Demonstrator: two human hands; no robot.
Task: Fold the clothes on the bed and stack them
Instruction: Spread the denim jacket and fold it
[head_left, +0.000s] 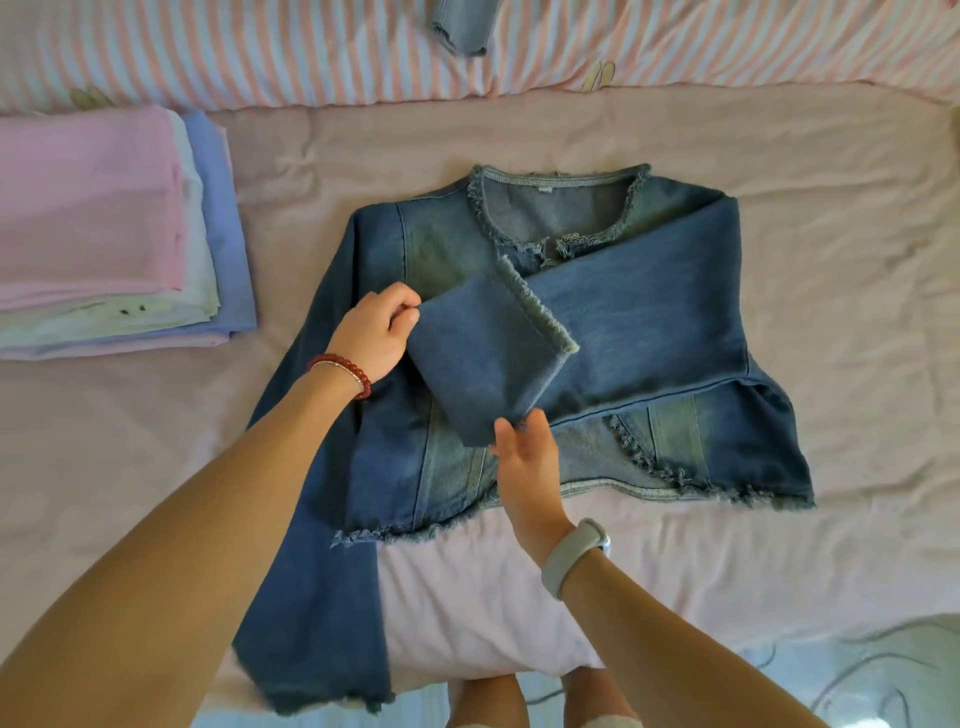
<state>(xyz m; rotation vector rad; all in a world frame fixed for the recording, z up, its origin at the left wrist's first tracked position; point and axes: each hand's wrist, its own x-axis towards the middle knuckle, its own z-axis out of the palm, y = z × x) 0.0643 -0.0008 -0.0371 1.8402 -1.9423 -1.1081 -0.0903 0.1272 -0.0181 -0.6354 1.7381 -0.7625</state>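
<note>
Now both hands, left hand (375, 332) and right hand (525, 457), are pinching the blue fringed denim jacket's (447, 249) folded sleeve (488, 364), which might be slipping loose and flopping open.

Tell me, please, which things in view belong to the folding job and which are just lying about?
Part of the job:
- denim jacket, one sleeve folded across its front
- left hand and right hand, both holding that sleeve's cuff end
- stack of folded clothes
- denim piece by the top edge, possibly still to fold

Just lying about:
- striped bedding
- pink bedsheet
</note>
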